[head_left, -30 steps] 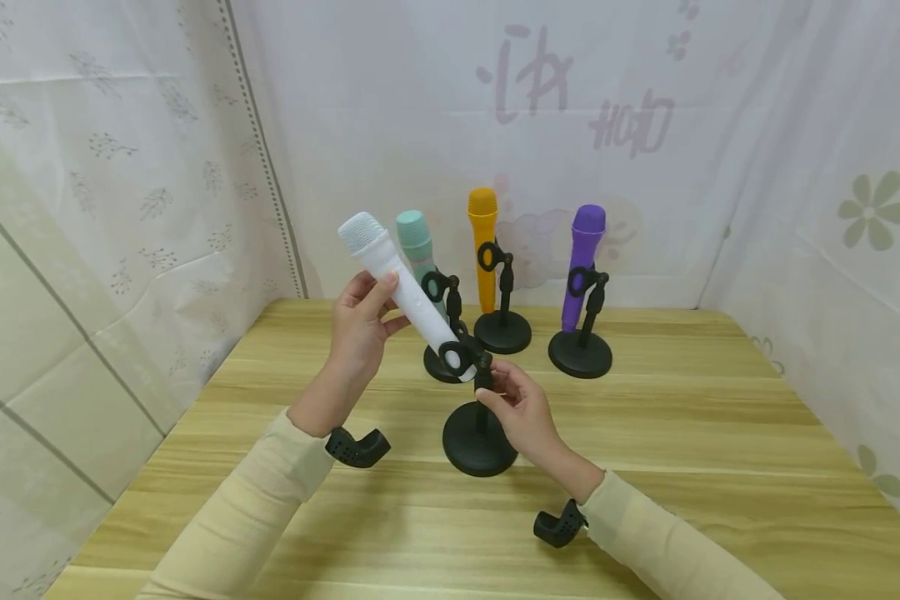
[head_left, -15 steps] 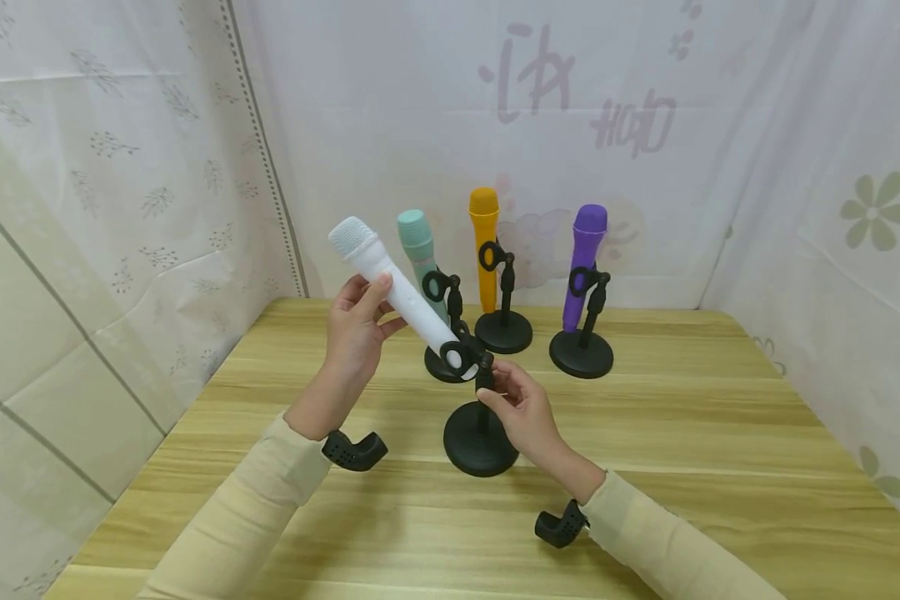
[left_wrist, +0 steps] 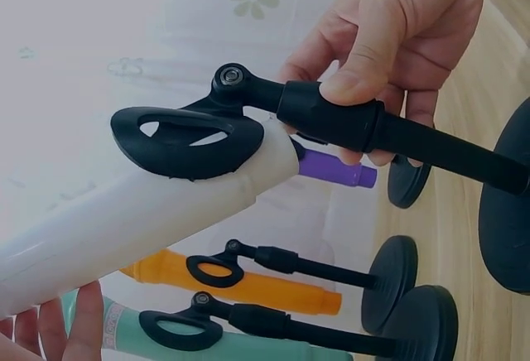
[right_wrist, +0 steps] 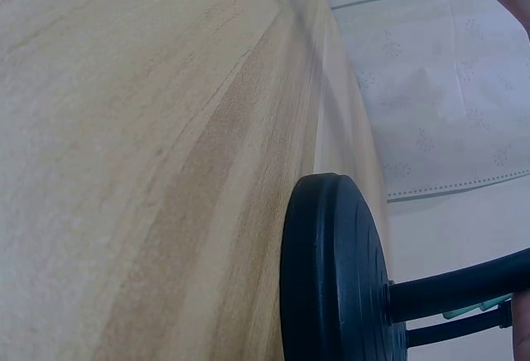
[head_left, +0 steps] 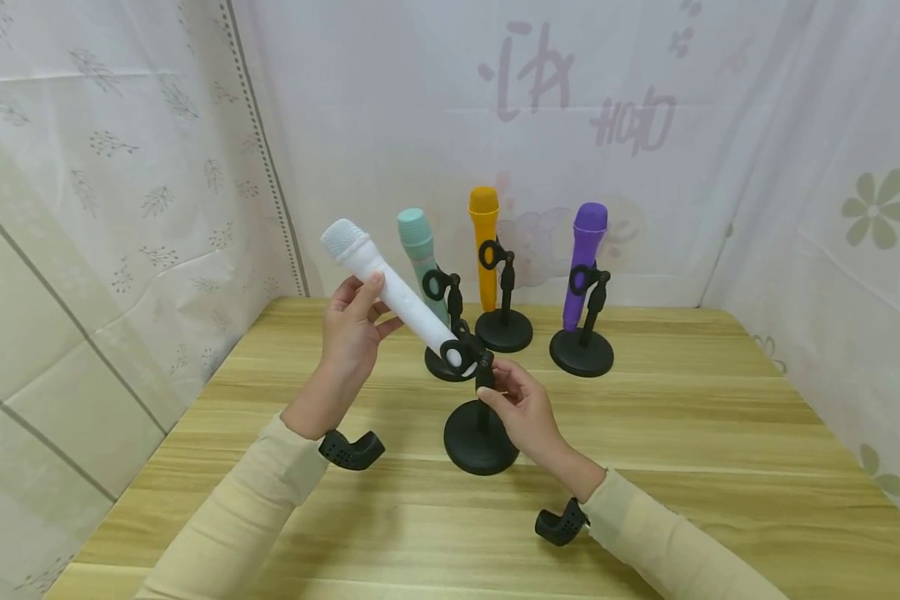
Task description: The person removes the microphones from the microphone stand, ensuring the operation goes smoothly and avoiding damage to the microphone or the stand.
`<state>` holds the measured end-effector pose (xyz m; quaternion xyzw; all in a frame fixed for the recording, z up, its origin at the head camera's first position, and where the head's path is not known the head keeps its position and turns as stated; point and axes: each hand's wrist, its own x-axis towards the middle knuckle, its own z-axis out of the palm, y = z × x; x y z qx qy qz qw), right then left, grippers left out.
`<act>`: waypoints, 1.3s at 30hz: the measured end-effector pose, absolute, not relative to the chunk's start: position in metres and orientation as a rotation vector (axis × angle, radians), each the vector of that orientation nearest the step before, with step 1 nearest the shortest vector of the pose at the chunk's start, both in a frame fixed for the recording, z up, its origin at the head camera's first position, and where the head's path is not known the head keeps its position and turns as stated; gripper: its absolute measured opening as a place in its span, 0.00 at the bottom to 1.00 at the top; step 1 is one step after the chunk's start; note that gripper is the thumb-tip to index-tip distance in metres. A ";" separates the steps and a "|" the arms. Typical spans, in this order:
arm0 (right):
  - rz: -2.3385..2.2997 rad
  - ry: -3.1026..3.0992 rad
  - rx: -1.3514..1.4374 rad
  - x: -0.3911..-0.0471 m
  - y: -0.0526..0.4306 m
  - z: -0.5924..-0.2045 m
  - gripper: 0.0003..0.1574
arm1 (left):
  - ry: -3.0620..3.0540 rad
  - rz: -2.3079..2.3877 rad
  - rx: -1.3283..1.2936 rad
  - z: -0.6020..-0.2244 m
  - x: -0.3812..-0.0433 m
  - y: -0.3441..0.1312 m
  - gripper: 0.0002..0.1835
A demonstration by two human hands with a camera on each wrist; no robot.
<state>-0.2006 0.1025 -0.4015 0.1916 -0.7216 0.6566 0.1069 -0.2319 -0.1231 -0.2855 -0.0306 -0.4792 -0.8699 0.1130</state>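
My left hand (head_left: 352, 329) grips a white microphone (head_left: 408, 312) around its upper body, fingers and thumb on either side. The microphone leans with its head up to the left. Its lower end sits in the clip of a black desk stand (head_left: 482, 437), as the left wrist view shows. My right hand (head_left: 521, 408) pinches the stand's upright just under the clip joint, thumb (left_wrist: 356, 84) on the near side. The stand's round base (right_wrist: 331, 270) rests on the table.
Behind stand a mint green microphone (head_left: 417, 237), an orange one (head_left: 484, 217) and a purple one (head_left: 587, 233), each in a black stand. The wooden table (head_left: 682, 467) meets a patterned white curtain (head_left: 420, 125) at the back.
The white microphone's head has swung left and slightly down, my left hand moving with it. My right hand and the stand have stayed in place.
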 end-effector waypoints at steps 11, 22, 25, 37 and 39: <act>1.937 -2.150 0.562 -0.202 0.100 -0.403 0.21 | -1.310 -2.597 -0.046 -0.289 -0.231 -0.133 0.09; 1.931 -2.185 0.555 -0.193 0.098 -0.390 0.21 | -1.182 -2.619 -0.033 -0.286 -0.230 -0.148 0.11; 1.924 -2.216 0.540 -0.186 0.099 -0.377 0.21 | -1.104 -2.615 -0.031 -0.281 -0.230 -0.159 0.13; 1.947 -2.220 0.493 -0.182 0.104 -0.371 0.21 | -1.151 -2.618 0.045 -0.288 -0.228 -0.175 0.10; 1.959 -2.218 0.481 -0.184 0.104 -0.374 0.21 | -1.180 -2.621 0.052 -0.290 -0.227 -0.178 0.11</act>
